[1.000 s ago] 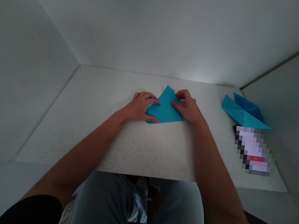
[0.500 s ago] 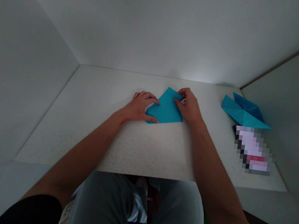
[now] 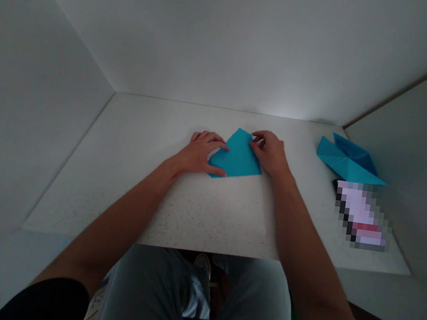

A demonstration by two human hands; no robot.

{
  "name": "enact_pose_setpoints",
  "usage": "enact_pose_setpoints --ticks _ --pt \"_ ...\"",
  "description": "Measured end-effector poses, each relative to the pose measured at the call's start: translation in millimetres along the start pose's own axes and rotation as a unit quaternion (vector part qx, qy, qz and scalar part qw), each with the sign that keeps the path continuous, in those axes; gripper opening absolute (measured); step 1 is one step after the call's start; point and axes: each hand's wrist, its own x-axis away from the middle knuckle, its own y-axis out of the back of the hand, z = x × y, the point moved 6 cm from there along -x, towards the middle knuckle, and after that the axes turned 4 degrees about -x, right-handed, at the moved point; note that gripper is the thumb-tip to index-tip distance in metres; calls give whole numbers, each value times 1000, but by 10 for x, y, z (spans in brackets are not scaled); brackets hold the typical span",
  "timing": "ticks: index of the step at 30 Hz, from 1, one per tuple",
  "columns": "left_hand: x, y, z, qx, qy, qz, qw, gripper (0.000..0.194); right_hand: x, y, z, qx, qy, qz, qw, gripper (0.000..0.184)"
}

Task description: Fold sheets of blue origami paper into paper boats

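Note:
A folded sheet of blue paper (image 3: 237, 157) lies near the middle of the white table (image 3: 191, 204). My left hand (image 3: 199, 153) rests on the paper's left edge, thumb and forefinger spread along it, pressing it down. On the paper's upper right edge sits my right hand (image 3: 270, 152), its fingertips curled and pinching the fold there. Both forearms reach in from the near edge.
A finished blue paper figure (image 3: 348, 159) sits at the far right of the table. Just in front of it lies a blurred flat object (image 3: 362, 215). Grey walls close in the table at left, back and right. My lap shows below the near edge.
The raised flap at the top of the blue paper has been pressed down flatter. My right hand has shifted slightly along the upper right edge. My left hand has stayed put.

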Motion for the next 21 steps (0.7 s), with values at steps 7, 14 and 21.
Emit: enact_pose_setpoints --ticks 7,14,21 --pt "2 1 6 -2 5 -1 1000 78 15 -49 114 11 34 34 999 29" --pt "5 5 10 -2 10 2 1000 75 34 -37 71 40 11 9 999 29" --pt "2 -6 33 -15 26 -2 1000 86 42 -55 100 40 16 17 999 20"
